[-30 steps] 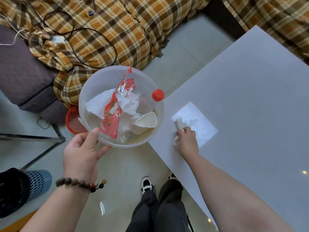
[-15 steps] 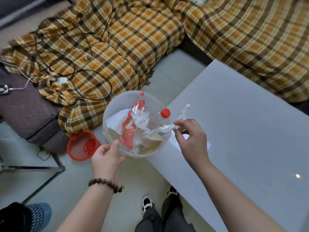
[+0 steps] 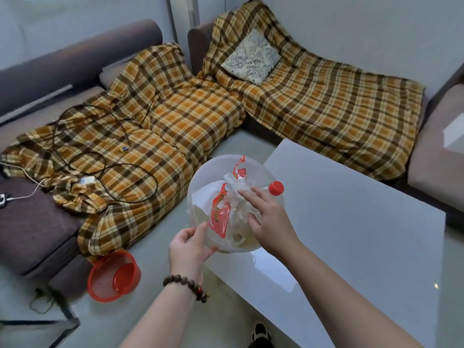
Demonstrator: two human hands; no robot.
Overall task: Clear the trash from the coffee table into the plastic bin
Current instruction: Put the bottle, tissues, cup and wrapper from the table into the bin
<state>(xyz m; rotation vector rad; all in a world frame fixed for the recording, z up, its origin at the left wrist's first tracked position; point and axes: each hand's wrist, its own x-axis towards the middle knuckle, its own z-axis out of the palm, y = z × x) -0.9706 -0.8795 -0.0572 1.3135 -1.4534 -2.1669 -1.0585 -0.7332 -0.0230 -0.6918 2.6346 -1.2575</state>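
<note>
A clear plastic bin (image 3: 200, 177) is held off the left edge of the white coffee table (image 3: 364, 234). My left hand (image 3: 188, 247) grips the bin's near rim. Inside lie a red wrapper (image 3: 221, 212), crumpled white tissues (image 3: 236, 197) and a bottle with a red cap (image 3: 275, 188). My right hand (image 3: 266, 219) reaches over the bin with its fingers spread, resting on the tissues; I cannot tell whether it pinches any of them.
A red mesh basket (image 3: 114, 275) stands on the floor at the left. A sofa under an orange plaid blanket (image 3: 163, 121) carries black cables (image 3: 105, 156) and a patterned cushion (image 3: 251, 56). My shoe (image 3: 261, 334) shows by the table's near edge.
My right hand lifted the tissue off the table and carried it left into the bin. The paper patch on the table is gone. The view tilted up toward the sofa.
</note>
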